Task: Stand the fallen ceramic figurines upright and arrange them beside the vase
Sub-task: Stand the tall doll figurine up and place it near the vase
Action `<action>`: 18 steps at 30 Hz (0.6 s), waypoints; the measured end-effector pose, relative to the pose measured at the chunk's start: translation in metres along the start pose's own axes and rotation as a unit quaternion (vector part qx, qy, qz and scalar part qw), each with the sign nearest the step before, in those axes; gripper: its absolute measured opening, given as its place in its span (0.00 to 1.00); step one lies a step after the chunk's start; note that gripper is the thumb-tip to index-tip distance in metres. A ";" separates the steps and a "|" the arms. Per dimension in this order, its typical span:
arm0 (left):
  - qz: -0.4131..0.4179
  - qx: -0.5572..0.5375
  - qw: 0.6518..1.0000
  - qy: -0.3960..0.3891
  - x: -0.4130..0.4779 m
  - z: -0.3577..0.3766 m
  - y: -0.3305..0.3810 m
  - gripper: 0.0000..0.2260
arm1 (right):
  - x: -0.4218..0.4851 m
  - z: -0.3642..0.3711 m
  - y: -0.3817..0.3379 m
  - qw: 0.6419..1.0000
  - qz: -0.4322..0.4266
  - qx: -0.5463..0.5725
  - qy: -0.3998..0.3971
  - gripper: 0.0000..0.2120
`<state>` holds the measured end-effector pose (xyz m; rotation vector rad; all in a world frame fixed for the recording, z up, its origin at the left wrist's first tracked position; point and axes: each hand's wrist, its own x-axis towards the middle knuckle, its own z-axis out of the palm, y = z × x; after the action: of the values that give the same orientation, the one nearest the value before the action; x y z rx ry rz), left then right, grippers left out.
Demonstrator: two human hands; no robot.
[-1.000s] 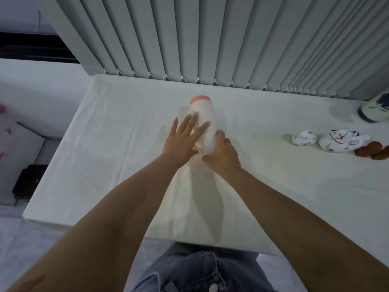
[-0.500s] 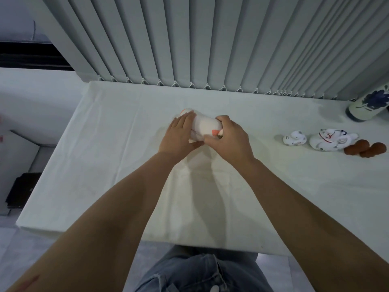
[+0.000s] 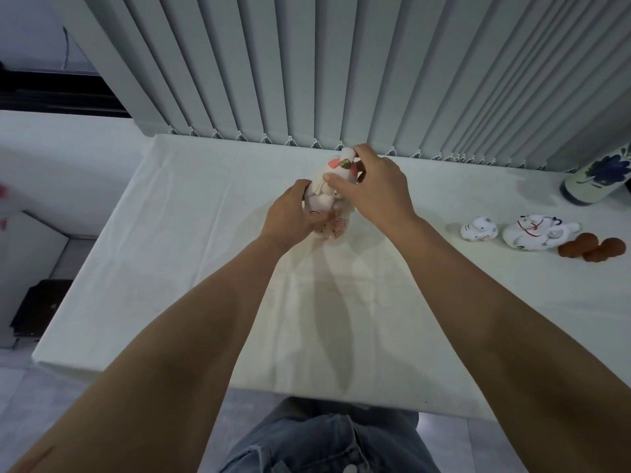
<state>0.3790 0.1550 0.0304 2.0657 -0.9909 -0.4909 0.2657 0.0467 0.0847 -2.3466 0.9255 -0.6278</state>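
A white ceramic figurine (image 3: 329,199) with an orange-red patch, a small gold bell and pink flower drawings is held over the middle of the table, tilted. My left hand (image 3: 292,216) grips its lower body and my right hand (image 3: 372,186) grips its upper end. At the right lie a small white figurine (image 3: 478,228) and a bigger white cat figurine (image 3: 532,235) with red and blue marks, both on their sides. Two brown rounded figurines (image 3: 592,249) lie beside them. The white vase (image 3: 596,180) with blue flowers stands at the far right.
A white cloth covers the table (image 3: 170,268). Grey vertical blinds (image 3: 307,63) hang along its far edge. To the left the table ends above a floor with a dark object (image 3: 37,308). My jeans (image 3: 317,442) show at the near edge.
The figurine lay flat on the cloth under both hands a second ago. It has been turned over and lifted, and its decorated front now shows. The view has shifted so more of the vase appears.
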 end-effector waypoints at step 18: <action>-0.061 -0.041 0.997 -0.036 0.016 0.001 -0.007 0.28 | -0.009 0.022 0.046 0.962 0.192 0.139 -0.135 0.24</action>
<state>0.3917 0.1442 0.0241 2.0558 -0.8745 -0.6615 0.2510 0.0316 0.0372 -1.8760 1.0501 -0.2525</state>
